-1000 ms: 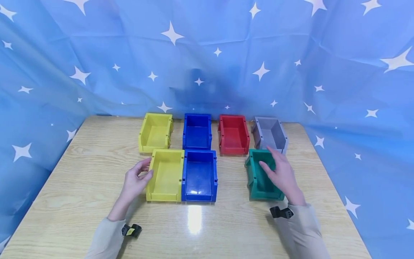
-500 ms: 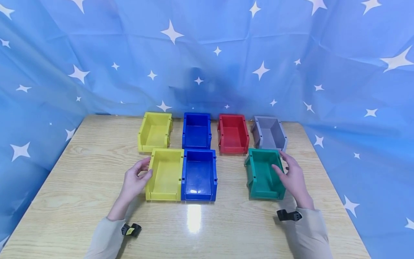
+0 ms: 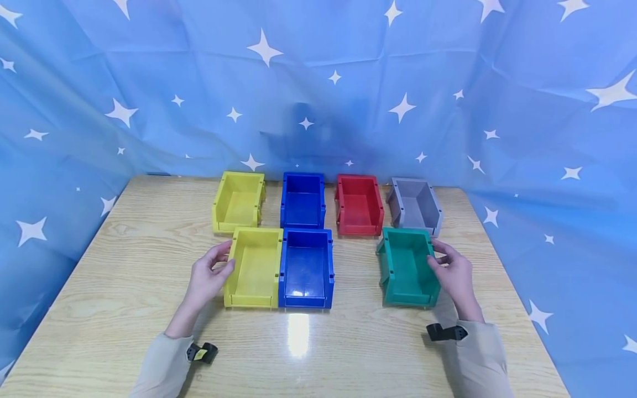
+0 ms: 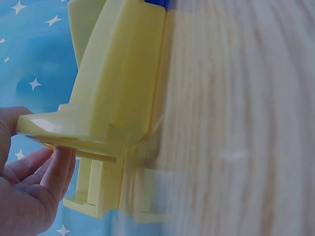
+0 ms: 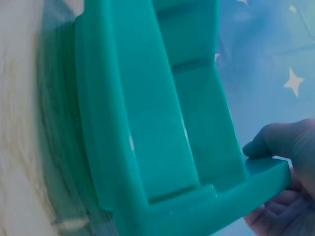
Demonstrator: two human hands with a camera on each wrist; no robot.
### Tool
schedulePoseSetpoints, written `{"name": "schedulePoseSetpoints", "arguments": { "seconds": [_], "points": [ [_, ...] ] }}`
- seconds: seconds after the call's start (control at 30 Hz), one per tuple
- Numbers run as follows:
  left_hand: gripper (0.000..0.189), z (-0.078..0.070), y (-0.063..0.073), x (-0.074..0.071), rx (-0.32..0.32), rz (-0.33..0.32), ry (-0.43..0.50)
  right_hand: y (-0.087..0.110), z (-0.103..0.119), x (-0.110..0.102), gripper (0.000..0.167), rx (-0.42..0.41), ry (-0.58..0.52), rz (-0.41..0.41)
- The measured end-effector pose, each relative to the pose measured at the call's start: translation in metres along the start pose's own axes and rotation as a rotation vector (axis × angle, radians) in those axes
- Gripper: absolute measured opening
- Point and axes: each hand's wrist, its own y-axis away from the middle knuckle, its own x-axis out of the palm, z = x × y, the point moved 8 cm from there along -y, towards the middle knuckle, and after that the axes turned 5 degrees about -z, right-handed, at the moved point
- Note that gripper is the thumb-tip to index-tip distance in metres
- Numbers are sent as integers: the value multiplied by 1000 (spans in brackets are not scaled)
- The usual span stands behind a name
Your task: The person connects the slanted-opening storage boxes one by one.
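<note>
In the head view my left hand point(image 3: 205, 278) holds the left side wall of the front yellow storage bin point(image 3: 256, 271). In the left wrist view its thumb lies over the rim of that yellow bin point(image 4: 118, 73), with curled fingers beneath. Pressed against the yellow bin's right side stands the front blue bin point(image 3: 306, 271). My right hand point(image 3: 457, 278) pinches the right side wall of a green bin point(image 3: 409, 271). The right wrist view shows the thumb on top of the green bin's point(image 5: 147, 123) rim and the fingers under it. Nothing lies inside these bins.
Behind stands a row: a yellow bin point(image 3: 240, 204), a blue bin point(image 3: 303, 202), a red bin point(image 3: 359, 205) and a grey bin point(image 3: 416, 205). A gap separates the front blue bin from the green one. A starry blue curtain point(image 3: 318, 83) hangs around the wooden table point(image 3: 358, 354).
My right hand has moved right, from over the green bin's interior to its right wall, and now grips it. The left hand and the bins stay put.
</note>
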Motion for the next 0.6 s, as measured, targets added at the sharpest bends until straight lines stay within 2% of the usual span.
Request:
{"name": "schedulePoseSetpoints", "arguments": {
  "seconds": [0.2, 0.43, 0.6],
  "points": [
    [39, 1, 0, 0, -15, -3, 16, 0, -5, -1, 33, 110, -36, -14],
    [39, 2, 0, 1, -16, -7, 43, 1, -11, 0, 34, 245, -7, 3],
    [39, 2, 0, 0, -16, -12, 40, 0, -13, 0, 35, 301, 1, -7]
  ]
}}
